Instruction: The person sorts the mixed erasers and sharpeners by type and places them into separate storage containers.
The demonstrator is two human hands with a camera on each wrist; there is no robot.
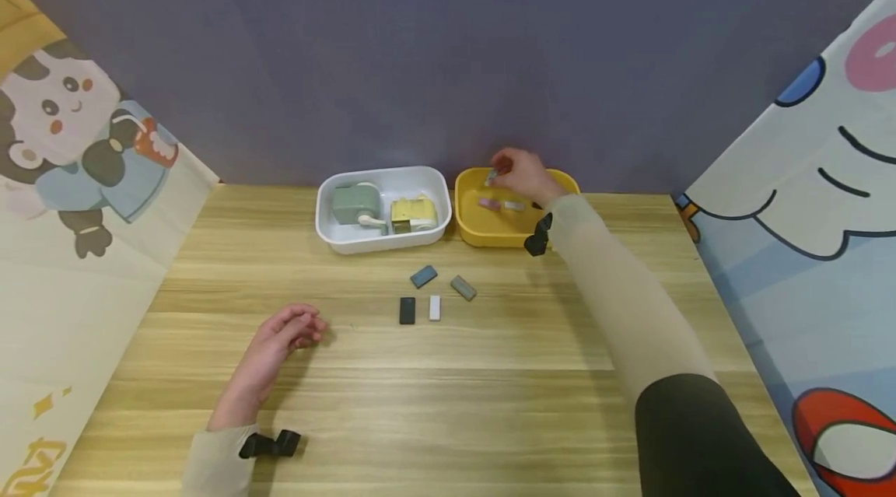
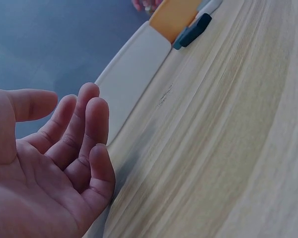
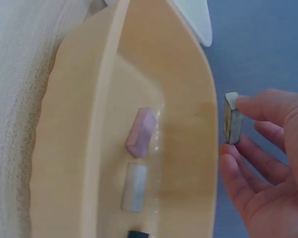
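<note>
My right hand (image 1: pixel 521 174) reaches over the yellow tray (image 1: pixel 470 225) at the back of the table and pinches a small grey block (image 3: pixel 232 118) between thumb and fingertips, just above the tray's far rim (image 3: pixel 208 148). Inside the tray lie a pink block (image 3: pixel 141 131) and a pale grey block (image 3: pixel 134 187). My left hand (image 1: pixel 280 341) rests on the wooden table (image 1: pixel 448 404) at the near left, fingers (image 2: pixel 84 134) loosely curled and holding nothing. Several small blocks lie mid-table: a blue one (image 1: pixel 423 276), a grey one (image 1: pixel 463 288), a black one (image 1: pixel 407 310), a white one (image 1: pixel 435 307).
A white tray (image 1: pixel 329 229) left of the yellow one holds a green item (image 1: pixel 355 205) and a yellow item (image 1: pixel 413 213). A dark wall stands behind the table. Cartoon-printed panels (image 1: pixel 77 194) close in the left and right sides.
</note>
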